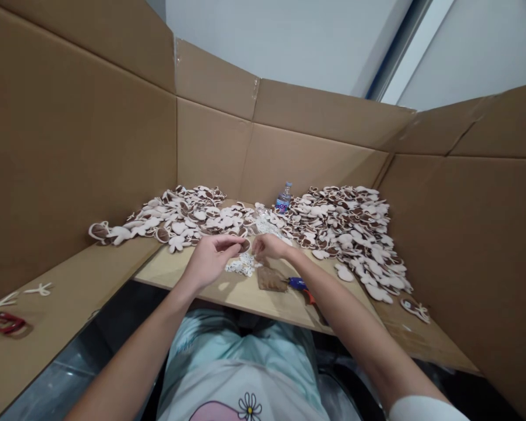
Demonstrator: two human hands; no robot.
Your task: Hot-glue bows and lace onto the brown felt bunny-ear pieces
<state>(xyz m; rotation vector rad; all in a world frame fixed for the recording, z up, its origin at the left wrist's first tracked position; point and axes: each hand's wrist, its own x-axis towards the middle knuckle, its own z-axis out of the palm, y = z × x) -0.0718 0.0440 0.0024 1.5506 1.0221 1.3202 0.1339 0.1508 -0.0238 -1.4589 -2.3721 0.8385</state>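
Observation:
My left hand (213,258) pinches a small dark brown oval piece (245,246) between thumb and fingertips, over the front of the wooden board. Close beside it, my right hand (269,247) has its fingers drawn together and bent downward. What they hold, if anything, is too small to make out. Just below both hands lies a little heap of small white pieces with dark marks (242,266). A brown, stained square pad (272,279) is to the right of that heap. By the pad rests a blue glue gun (297,284) with an orange trigger, partly covered by my right forearm.
Piles of white and brown cut-out soft pieces spread at left (188,219) and right (355,234). A plastic bottle (283,200) stands between them at the back. Tall cardboard walls (315,155) surround the board (219,292). A red tool (3,322) lies far left.

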